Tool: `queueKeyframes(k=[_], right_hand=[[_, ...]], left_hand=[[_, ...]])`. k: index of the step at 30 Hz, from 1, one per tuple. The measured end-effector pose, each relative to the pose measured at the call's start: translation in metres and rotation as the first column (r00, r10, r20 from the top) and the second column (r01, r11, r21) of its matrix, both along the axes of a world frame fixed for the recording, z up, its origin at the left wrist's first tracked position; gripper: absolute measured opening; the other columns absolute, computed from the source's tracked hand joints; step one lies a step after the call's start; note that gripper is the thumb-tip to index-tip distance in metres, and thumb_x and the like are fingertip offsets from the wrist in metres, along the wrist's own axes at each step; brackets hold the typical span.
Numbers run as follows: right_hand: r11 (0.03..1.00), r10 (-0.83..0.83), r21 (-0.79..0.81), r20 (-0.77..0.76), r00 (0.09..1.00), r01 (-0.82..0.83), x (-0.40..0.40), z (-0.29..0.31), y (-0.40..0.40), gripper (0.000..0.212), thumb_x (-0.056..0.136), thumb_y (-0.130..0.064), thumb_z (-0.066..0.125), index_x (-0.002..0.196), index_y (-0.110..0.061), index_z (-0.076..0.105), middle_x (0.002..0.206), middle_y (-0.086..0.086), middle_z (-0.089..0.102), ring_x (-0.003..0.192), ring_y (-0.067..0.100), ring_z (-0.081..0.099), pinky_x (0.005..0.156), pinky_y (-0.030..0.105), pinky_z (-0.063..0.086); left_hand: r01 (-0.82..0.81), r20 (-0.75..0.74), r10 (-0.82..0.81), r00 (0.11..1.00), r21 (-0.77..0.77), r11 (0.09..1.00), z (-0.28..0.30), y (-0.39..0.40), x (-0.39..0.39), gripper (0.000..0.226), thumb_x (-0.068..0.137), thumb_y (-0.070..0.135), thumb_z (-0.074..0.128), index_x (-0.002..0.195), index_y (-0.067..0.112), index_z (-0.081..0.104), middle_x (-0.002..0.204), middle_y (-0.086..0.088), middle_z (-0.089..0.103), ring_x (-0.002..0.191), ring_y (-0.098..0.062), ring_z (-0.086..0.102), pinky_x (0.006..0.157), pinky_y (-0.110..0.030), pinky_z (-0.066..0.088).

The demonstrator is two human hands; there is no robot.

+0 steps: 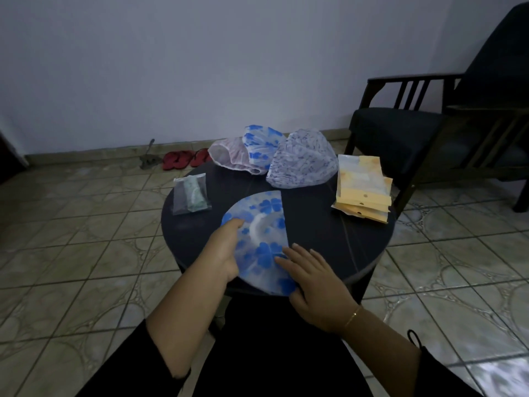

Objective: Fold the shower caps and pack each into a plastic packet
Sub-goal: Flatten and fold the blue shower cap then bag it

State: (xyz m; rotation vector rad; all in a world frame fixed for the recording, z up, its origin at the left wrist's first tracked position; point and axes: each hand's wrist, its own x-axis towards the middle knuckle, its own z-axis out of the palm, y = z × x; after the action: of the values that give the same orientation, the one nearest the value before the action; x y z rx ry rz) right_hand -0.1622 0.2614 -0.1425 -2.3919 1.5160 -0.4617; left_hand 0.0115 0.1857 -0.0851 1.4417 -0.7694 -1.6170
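Head view: a folded blue-flowered cap (259, 233) lies flat as a half circle on the near side of the round table (329, 233). Left hand (221, 253) presses its left edge, fingers (233, 223) straight; right hand (310, 275) rests flat on its near corner, fingers spread. Three unfolded caps (272, 156) sit at the far edge, yellow packets (363, 187) at right, a packed packet (191, 193) at left.

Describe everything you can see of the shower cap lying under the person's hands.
The shower cap is thin, translucent white plastic printed with blue flower shapes. It lies flat, folded into a half circle with its straight edge on the right, at the near side of the round dark table. The left hand and right hand press on it with straight fingers.
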Motion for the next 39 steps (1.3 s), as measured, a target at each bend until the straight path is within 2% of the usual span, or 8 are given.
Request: queueKeyframes(k=[2,5,8,12,21,25,31,39], right_hand=[[0.999,0.042,0.026,0.031,0.999,-0.043,-0.005,0.001,0.001,0.069,0.077,-0.041,0.028,0.146,-0.037,0.022,0.156,-0.017,0.009,0.138,-0.005,-0.009,0.114,0.022,-0.011],[0.992,0.119,0.046,-0.025,0.993,-0.118,-0.010,0.002,0.000,0.067,0.084,-0.033,0.048,0.146,-0.038,0.024,0.155,-0.020,0.008,0.140,-0.004,-0.004,0.117,0.027,-0.007],[0.990,0.134,0.047,-0.075,0.988,-0.130,-0.009,0.001,-0.002,0.058,0.091,-0.039,0.051,0.144,-0.040,0.028,0.152,-0.023,0.012,0.136,-0.008,-0.001,0.116,0.027,-0.004],[0.993,0.073,0.095,0.019,0.997,-0.074,-0.008,0.003,-0.007,0.048,0.093,-0.044,0.051,0.139,-0.039,0.039,0.151,-0.020,0.025,0.136,-0.010,0.010,0.118,0.028,0.004],[0.964,-0.243,0.186,0.338,0.909,0.189,-0.006,0.021,-0.001,0.027,0.087,-0.037,0.063,0.111,-0.027,0.067,0.105,-0.017,0.061,0.099,-0.001,0.057,0.091,0.016,0.044],[0.948,-0.292,0.228,0.335,0.896,0.223,-0.005,0.026,-0.004,0.019,0.086,-0.037,0.064,0.096,-0.023,0.071,0.079,-0.021,0.053,0.078,-0.002,0.052,0.067,0.004,0.039],[0.906,-0.375,0.327,0.330,0.866,0.267,0.001,0.026,-0.017,0.022,0.087,-0.041,0.061,0.069,-0.030,0.057,0.071,-0.009,0.055,0.065,0.002,0.051,0.057,0.012,0.037],[0.856,-0.502,0.354,0.395,0.770,0.377,0.009,0.020,-0.025,0.029,0.083,-0.032,0.069,0.105,-0.025,0.050,0.083,-0.007,0.055,0.073,0.004,0.052,0.061,0.015,0.039]], left_hand=[[-0.029,-0.003,0.029,1.000,0.007,1.000,-0.003,0.003,0.007,0.022,0.097,0.026,0.049,0.109,0.011,0.060,0.092,-0.005,0.062,0.076,-0.023,0.061,0.065,-0.035,0.048],[0.136,0.507,-0.023,0.861,-0.187,0.973,-0.030,0.009,0.026,0.050,0.085,0.047,0.058,0.128,0.020,0.058,0.145,-0.002,0.041,0.125,-0.022,0.047,0.097,-0.040,0.044],[0.554,0.776,0.113,0.621,-0.536,0.637,-0.052,0.028,0.041,0.058,0.076,0.065,0.060,0.118,0.026,0.065,0.130,0.016,0.047,0.126,0.001,0.036,0.108,-0.027,0.031],[0.798,0.888,-0.078,0.453,-0.365,0.479,-0.059,0.047,0.047,0.087,0.054,0.089,0.049,0.116,0.031,0.066,0.117,0.028,0.048,0.116,0.012,0.037,0.096,0.002,0.019],[0.704,0.853,0.101,0.512,-0.485,0.519,-0.066,0.034,0.038,0.044,0.077,0.060,0.063,0.092,0.021,0.076,0.088,0.021,0.053,0.088,0.001,0.052,0.073,-0.007,0.037],[0.656,0.823,0.103,0.558,-0.514,0.552,-0.070,0.035,0.035,0.067,0.074,0.076,0.041,0.090,0.021,0.077,0.080,0.011,0.052,0.080,-0.003,0.051,0.067,-0.011,0.038],[0.628,0.818,0.071,0.570,-0.490,0.604,-0.065,0.031,0.033,0.039,0.082,0.056,0.054,0.089,0.023,0.073,0.081,0.013,0.058,0.084,-0.003,0.054,0.072,-0.021,0.040],[0.547,0.802,0.123,0.585,-0.502,0.670,-0.065,0.032,0.027,0.021,0.087,0.041,0.062,0.100,0.024,0.064,0.074,0.008,0.055,0.076,-0.006,0.054,0.066,-0.023,0.042]])
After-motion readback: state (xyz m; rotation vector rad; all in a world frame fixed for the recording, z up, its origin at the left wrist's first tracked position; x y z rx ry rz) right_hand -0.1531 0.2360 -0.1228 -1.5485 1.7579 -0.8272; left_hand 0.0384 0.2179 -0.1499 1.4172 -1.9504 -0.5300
